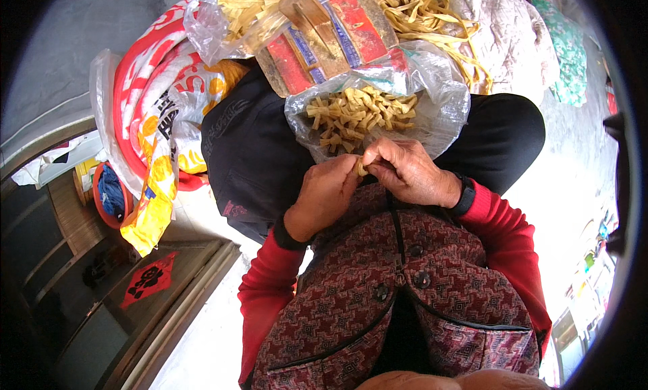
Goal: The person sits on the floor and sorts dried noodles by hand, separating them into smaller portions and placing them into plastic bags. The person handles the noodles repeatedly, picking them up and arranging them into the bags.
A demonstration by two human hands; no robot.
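Note:
Both my hands meet in front of my lap over one small yellow knotted strip [361,167]. The fingers and thumb of my left hand [329,190] pinch it from one side. My right hand [410,172] grips it from the other side, and the fingers cover most of it. Just beyond my hands, a clear plastic bag [445,122] lies open across my legs. Inside it is a pile of short knotted yellow pieces [362,111]. Past the bag rests a worn wooden board [328,41] with red and blue coverings.
Long yellow strips [430,15] hang over a pale cloth bundle [506,36] at the far right. More flat strips [243,10] fill plastic at far left. A red, white and yellow printed bag [157,101] stands left, near an orange basin [112,197] and a wooden door frame [177,309].

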